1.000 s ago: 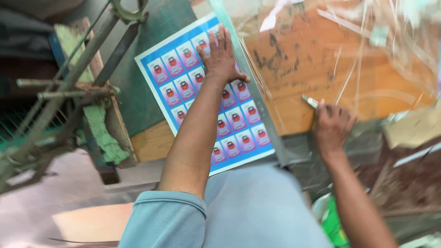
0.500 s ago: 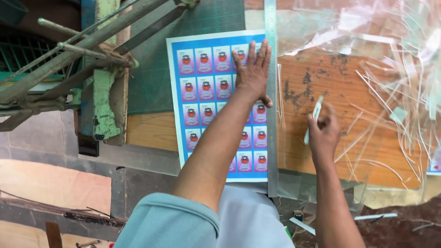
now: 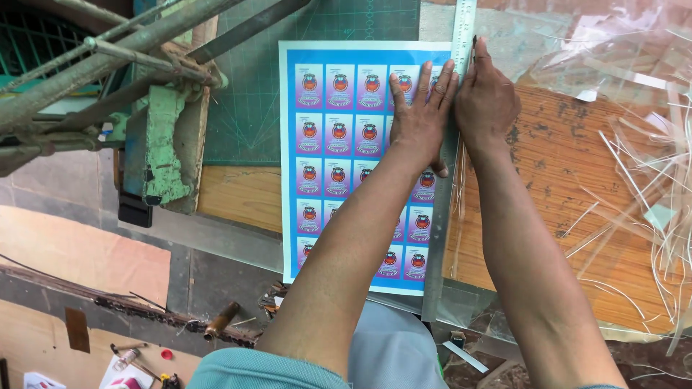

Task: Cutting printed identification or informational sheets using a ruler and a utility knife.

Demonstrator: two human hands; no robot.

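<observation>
A worn wooden surface fills the right of the view, its right side strewn with thin pale offcut strips and clear plastic film. At the left edge stands a heavy green metal cutter frame, with a green grid-marked cutting mat lying toward the far edge between the frame and the wood. Across the mat and out past the near edge of the surface lies a blue printed sheet carrying rows of small identical labels. A long metal ruler runs from the far edge to the near edge along the sheet's right side. The person's left hand lies flat, fingers spread wide and palm down, pressing on the sheet's upper right part and the ruler; it grips nothing. The right hand sits just beside it on the ruler's right edge, fingers curled closed around a slim dark blade tool, whose tip shows above the hand against the ruler near the sheet's far right corner. Below the near edge, small tools and scraps lie on the floor.
</observation>
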